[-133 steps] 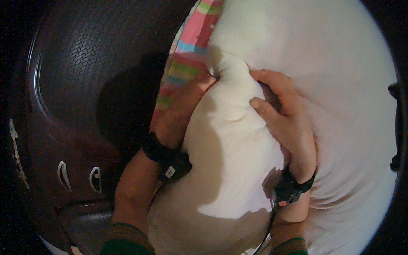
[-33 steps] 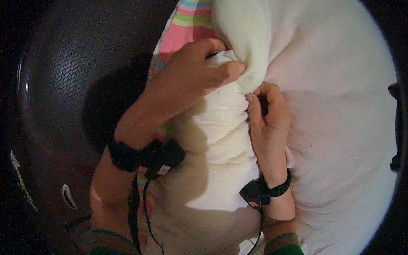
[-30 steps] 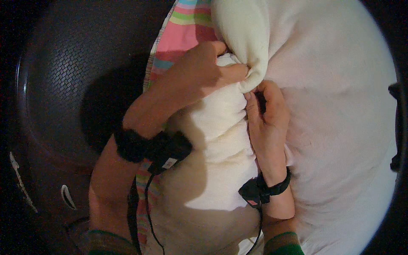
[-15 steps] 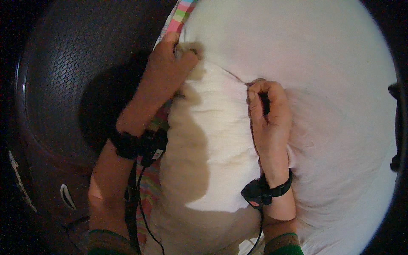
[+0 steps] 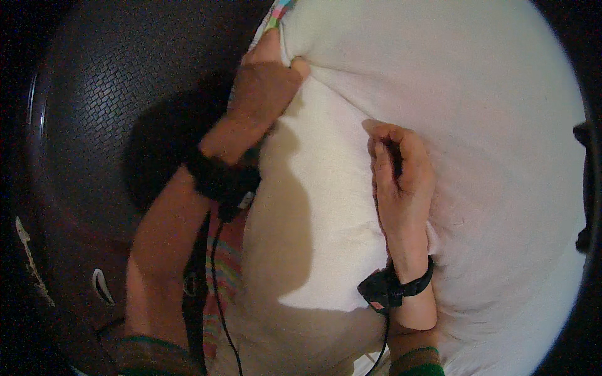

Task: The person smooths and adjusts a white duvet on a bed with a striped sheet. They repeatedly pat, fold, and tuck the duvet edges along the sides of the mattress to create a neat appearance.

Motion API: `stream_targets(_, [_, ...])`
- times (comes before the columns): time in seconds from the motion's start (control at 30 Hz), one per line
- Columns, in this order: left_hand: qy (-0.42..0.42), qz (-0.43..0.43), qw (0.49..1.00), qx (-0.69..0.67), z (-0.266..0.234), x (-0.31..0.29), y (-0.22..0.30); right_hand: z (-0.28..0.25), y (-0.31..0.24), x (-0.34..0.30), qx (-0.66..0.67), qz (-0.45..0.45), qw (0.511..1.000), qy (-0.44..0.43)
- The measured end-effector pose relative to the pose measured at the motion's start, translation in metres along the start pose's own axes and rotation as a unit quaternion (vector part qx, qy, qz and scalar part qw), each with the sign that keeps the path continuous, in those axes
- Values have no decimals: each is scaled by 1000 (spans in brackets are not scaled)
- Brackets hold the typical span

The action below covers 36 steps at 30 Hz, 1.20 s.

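Pinching the white pillow [image 5: 326, 207], left hand [image 5: 266, 88] fingers closed; right hand [image 5: 401, 182] fingers curled, gripping its fabric

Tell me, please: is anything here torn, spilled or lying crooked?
Nothing looks torn or spilled. The white pillow is bunched and creased where the left hand grips its upper edge. The right hand is closed on the cloth beside it. A striped cloth lies rumpled beneath.
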<state>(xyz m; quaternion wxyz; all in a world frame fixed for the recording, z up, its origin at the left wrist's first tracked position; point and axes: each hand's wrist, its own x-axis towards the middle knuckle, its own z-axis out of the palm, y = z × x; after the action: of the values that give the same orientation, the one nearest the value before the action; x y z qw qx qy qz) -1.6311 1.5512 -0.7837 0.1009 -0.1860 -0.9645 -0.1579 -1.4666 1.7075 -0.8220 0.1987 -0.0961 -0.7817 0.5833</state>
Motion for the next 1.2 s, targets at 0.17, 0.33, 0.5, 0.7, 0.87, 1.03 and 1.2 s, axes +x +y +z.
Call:
stream_targets(0.17, [-26, -151, 946, -286, -16, -2, 2, 0, -5, 2, -13, 9, 1000, 3])
stream_targets(0.33, [22, 38, 996, -80, -64, -59, 34, 3, -10, 6, 10, 41, 999, -16])
stream_targets(0.5, [-137, 215, 963, 89, -21, -73, 46, -3, -7, 5, -7, -65, 998, 23])
stream_targets(0.7, [-225, -137, 896, -357, -83, -142, 14, -8, -4, 3, 27, -21, 999, 16])
stream_targets(0.87, [-237, -6, 971, 34, -85, -286, -35, -8, -5, 8, -6, -38, 999, 22])
stream_targets(1.03, [-254, 21, 966, -39, -61, -312, -69, -7, -3, 19, -37, -87, 995, 34])
stream_targets(1.2, [-125, 69, 987, -72, -54, -284, -68, -4, 14, 34, -70, -102, 990, 65])
